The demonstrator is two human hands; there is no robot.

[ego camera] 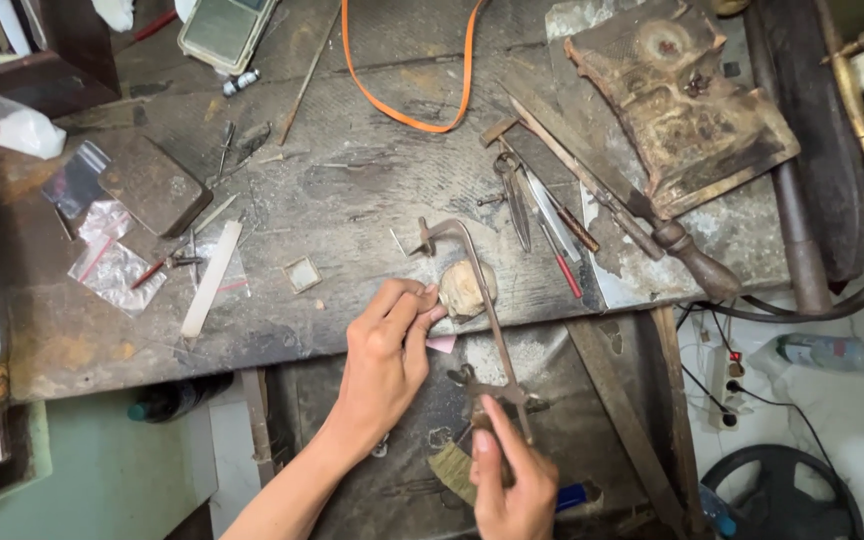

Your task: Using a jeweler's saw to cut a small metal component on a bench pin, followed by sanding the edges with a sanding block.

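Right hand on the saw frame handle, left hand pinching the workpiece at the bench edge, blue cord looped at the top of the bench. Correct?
Not quite: the looped cord at the top of the bench is orange, not blue. The head view shows it. The rest holds: the right hand grips the saw frame by its handle, and the left hand pinches a small piece at the bench edge.

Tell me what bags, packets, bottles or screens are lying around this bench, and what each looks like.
Small clear plastic bags: left part of the bench, flat and crumpled, one with a red strip.
White plastic bag: far left edge, bulging, knotted.
Pocket scale with a grey screen: top of the bench, flat, rectangular, pale.
Clear plastic bottle: lying on the white floor at right.
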